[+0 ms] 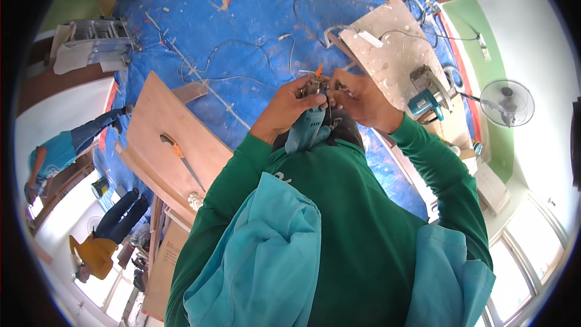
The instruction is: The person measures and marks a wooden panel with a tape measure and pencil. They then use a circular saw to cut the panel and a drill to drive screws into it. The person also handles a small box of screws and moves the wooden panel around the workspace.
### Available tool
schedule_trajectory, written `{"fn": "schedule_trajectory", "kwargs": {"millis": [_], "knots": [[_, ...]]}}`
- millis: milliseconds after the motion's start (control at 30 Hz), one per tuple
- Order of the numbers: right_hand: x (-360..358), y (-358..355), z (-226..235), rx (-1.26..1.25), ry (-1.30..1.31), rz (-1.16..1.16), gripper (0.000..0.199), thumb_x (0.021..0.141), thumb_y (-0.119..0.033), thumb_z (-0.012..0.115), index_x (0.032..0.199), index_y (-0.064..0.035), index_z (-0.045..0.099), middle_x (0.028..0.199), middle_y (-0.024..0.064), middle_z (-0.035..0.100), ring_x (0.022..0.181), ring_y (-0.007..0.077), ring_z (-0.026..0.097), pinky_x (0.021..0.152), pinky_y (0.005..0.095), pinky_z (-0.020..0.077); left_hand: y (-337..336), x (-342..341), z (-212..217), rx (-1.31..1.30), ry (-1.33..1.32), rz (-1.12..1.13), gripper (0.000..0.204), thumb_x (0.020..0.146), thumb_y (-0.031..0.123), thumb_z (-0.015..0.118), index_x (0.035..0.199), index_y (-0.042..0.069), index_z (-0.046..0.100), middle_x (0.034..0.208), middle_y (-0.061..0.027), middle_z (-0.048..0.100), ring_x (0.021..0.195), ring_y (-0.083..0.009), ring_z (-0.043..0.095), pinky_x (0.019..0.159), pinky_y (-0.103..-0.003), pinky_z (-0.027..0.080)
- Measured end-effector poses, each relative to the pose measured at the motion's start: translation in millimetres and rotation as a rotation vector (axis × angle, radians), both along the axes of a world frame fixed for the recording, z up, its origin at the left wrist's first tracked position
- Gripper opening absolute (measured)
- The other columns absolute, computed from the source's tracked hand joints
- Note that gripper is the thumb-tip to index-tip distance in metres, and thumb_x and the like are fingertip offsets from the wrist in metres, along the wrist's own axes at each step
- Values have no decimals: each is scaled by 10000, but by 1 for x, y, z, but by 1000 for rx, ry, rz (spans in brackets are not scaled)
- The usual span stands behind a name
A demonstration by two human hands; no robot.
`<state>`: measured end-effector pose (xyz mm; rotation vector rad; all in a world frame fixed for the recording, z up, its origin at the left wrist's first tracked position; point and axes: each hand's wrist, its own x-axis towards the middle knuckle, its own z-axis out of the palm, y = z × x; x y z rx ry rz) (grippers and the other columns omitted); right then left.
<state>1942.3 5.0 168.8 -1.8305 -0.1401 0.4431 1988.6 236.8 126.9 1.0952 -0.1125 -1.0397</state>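
Head: left fingers (296,86) wrapped round teal tool (306,128); right fingers (349,80) curled alongside

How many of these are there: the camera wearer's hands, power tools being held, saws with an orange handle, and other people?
Wearer's hands: 2 (left hand, right hand)
Held power tools: 1 (teal power tool)
Orange-handled saws: 1 (handsaw on the wooden board)
Other people: 2 (person in blue top, person in yellow top)
Total: 6
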Motion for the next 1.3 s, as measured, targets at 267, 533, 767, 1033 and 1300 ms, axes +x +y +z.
{"fn": "schedule_trajectory", "kwargs": {"millis": [267, 533, 767, 1033, 1300], "knots": [[4, -46, -32, -598, -893, 267, 223, 780, -141, 706, 979, -130, 607, 1047, 63, 589, 959, 259, 636, 773, 368, 587, -37, 10, -26, -15, 444, 93, 373, 1016, 110, 722, 1354, -21, 635, 1070, -99, 728, 994, -163, 695, 899, -297, 571], [-66, -102, -84, -464, -19, -439, 114, 934, -108, 692, 1019, -35, 670, 958, 184, 674, 938, 389, 686, 823, 485, 546, -93, 7, -61, 108, 323, 49, 220, 960, 79, 787, 1126, 36, 649, 1017, -70, 711, 868, -143, 678, 770, -310, 573], [-87, -187, -204, -309, 447, -864, 276, 943, -251, 682, 1060, -6, 734, 916, 212, 762, 908, 360, 748, 829, 451, 561, -161, 30, -73, 239, 279, -157, 259, 885, 105, 875, 1042, 59, 675, 911, -20, 684, 804, -111, 638, 697, -282, 525], [-68, -289, -288, -85, 666, -994, 345, 984, -294, 656, 1182, -25, 742, 960, 206, 790, 874, 282, 791, 795, 407, 603, -276, 50, -108, 233, 346, -279, 204, 898, 138, 859, 986, 59, 693, 867, -23, 685, 746, -117, 629, 680, -300, 529], [-21, -286, -184, 483, 596, -832, 442, 1032, -368, 665, 1197, 35, 738, 1010, 178, 767, 894, 243, 729, 816, 377, 575, -325, 20, -163, 265, 522, -273, 200, 894, 85, 848, 1020, 61, 694, 903, -34, 701, 822, -137, 676, 738, -306, 561]]}}
